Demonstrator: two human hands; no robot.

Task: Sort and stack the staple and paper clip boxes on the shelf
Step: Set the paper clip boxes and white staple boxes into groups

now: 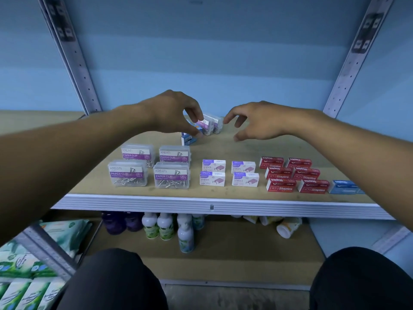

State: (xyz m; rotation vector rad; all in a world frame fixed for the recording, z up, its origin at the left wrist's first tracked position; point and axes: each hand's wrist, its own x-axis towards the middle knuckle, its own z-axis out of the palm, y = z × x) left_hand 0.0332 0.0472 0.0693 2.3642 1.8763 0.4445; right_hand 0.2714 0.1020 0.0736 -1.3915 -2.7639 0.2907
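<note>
Knees (116,278) below; left hand (176,115) pinches KREATI box (206,125) (right hand (257,124) loose).

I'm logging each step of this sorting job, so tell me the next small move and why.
Probably lift the clear paper clip box that the left hand pinches at the back of the shelf and bring it forward to the four matching paper clip boxes at front left. The right hand hovers open beside it, holding nothing.
</note>
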